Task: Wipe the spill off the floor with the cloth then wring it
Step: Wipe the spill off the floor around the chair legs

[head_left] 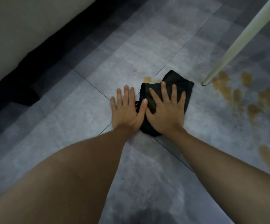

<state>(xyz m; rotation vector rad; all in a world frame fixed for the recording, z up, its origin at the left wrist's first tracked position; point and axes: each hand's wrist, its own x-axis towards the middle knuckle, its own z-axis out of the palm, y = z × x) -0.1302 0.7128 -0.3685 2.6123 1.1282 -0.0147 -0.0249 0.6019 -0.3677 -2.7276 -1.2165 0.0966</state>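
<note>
1. The floor (82, 126) carries brown spill (237, 97) patches toward its right edge, beside a white leg (237, 41).
2. The black cloth (178, 81) lies mid-floor, covering a patch.
3. The right hand (166, 110) presses it flat, fingers spread, to soak.
4. The left hand (126, 110) lies flat beside it, thumb touching, bracing.

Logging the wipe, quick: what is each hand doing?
Left hand: open, flat on the floor, thumb on the cloth.
Right hand: open, pressing the cloth flat.

right hand (165, 113) flat on cloth (178, 82), spill (237, 94) nearby
</note>
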